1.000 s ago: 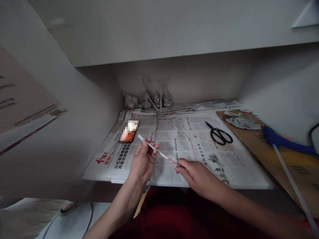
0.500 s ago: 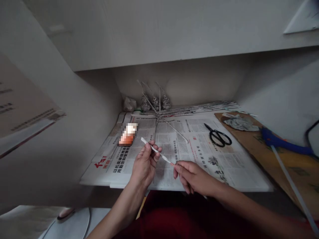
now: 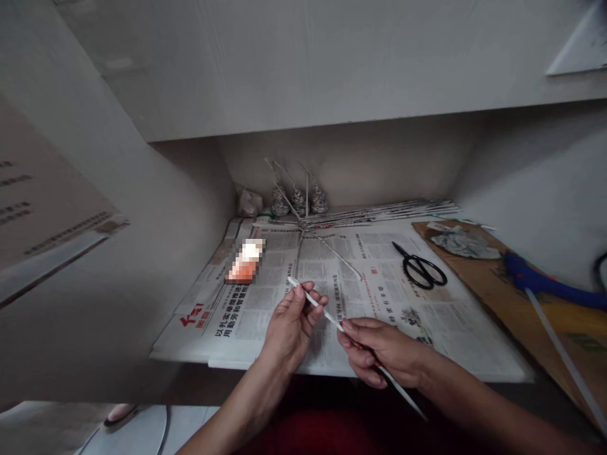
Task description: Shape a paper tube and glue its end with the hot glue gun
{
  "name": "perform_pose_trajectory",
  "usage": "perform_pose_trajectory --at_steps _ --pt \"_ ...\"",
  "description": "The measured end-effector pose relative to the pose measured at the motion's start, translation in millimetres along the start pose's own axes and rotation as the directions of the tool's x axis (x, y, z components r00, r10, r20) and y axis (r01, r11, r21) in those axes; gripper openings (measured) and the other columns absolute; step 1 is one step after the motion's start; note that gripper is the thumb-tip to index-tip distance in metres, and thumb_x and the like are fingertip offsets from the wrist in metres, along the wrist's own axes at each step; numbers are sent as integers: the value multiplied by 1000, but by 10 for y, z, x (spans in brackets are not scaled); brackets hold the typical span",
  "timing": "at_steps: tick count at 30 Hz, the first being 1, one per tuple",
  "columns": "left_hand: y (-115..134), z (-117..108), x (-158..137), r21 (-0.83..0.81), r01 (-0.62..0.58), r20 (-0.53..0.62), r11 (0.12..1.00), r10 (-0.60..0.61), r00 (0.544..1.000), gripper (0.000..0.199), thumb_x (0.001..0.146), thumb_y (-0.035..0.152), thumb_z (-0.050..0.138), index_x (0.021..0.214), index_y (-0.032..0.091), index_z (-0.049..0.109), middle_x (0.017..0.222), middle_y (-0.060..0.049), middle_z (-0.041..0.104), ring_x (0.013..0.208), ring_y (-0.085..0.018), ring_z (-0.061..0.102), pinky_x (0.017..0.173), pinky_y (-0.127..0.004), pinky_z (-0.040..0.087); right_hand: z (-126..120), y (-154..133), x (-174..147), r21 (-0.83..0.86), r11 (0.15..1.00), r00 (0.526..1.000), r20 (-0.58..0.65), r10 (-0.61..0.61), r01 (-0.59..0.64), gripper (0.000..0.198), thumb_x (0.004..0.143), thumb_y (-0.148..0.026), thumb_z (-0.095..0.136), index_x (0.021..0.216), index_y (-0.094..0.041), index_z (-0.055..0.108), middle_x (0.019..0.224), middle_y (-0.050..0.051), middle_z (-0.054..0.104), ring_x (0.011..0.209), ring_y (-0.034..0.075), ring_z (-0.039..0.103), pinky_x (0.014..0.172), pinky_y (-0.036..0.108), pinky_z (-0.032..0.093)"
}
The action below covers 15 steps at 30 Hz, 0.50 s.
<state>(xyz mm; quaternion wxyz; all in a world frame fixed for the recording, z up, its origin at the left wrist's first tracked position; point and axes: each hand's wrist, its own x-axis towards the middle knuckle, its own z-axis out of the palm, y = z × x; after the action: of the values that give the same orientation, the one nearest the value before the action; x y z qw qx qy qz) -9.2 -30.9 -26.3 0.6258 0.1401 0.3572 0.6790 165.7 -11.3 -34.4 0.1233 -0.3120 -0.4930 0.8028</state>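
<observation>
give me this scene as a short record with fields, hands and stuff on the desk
left hand: pinches upper end of paper stick
right hand: grips the stick lower down, its tail poking out behind
surface: newspaper spread over desk
scissors: black, lying right of centre
phone: on newspaper, left
back: bundle of sticks, three small woven pieces
right edge: blue glue gun on cardboard

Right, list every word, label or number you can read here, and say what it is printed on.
Newspaper: a red masthead at its near left corner and a dark headline beside it, both in Chinese characters too blurred to quote.
Newspaper columns: too small.
Cardboard sheet on the left: printed lines, blurred.
Phone: pixelated, unreadable.
</observation>
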Motion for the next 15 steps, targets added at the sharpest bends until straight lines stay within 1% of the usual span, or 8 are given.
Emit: perform_pose_trajectory --at_steps 2,5,7,9,11,13,14,15 --pt "-10 -3 9 -4 -3 2 1000 3 1000 17 82 24 66 92 11 67 78 -6 66 77 -15 70 66 -19 58 -4 -24 -2 -127 991 999 -36 -39 34 41 91 -62 43 87 -21 50 52 -8 40 38 9 43 37 20 35" --pt "-11 0 16 7 -22 10 1000 22 1000 17 82 24 65 93 11 67 78 -7 67 79 -16 70 68 -20 58 28 -75 13 -429 892 951 -188 -244 144 35 89 -54 54 83 -20 53 59 -4 50 47 8 49 44 19 38" --pt "0 4 9 13 -25 13 1000 24 1000 16 83 24 65 92 11 67 78 -7 67 79 -16 70 67 -20 57 39 -86 29 -414 898 953 -182 -243 149 36 91 -55 51 79 -20 52 55 -5 46 45 8 47 44 19 37" --pt "9 1 -2 16 -17 14 1000 17 1000 15 83 23 65 91 11 67 78 -6 67 78 -16 70 66 -19 57 28 -80 38 -227 969 991 -68 -116 98 41 93 -59 42 82 -20 51 48 -8 36 39 8 42 40 20 35" --pt "9 -8 -10 20 -12 10 1000 12 1000 15 82 23 65 90 11 67 77 -6 67 77 -15 70 65 -19 57 14 -75 40 -104 994 999 38 -27 31 46 93 -63 35 84 -21 51 46 -10 31 36 9 39 37 20 33" --pt "-2 -19 -10 25 -20 -3 999 20 1000 15 82 24 65 91 12 67 77 -6 67 78 -16 70 68 -20 57 21 -86 38 -212 976 998 -5 -57 55 44 93 -61 39 86 -20 52 50 -8 39 39 9 43 39 21 34" --pt "-9 -22 -7 26 -27 -6 999 27 1000 16 82 24 65 91 12 67 77 -6 67 79 -16 70 70 -21 57 35 -95 38 -337 936 988 -79 -133 99 40 92 -59 43 85 -20 52 55 -5 45 44 10 47 43 22 36" --pt "-16 -24 -4 25 -35 -7 999 36 999 16 82 24 66 92 12 67 78 -6 67 81 -17 70 72 -21 58 54 -105 39 -476 868 958 -152 -243 144 36 91 -55 48 83 -20 53 61 -2 50 51 11 50 47 23 38"
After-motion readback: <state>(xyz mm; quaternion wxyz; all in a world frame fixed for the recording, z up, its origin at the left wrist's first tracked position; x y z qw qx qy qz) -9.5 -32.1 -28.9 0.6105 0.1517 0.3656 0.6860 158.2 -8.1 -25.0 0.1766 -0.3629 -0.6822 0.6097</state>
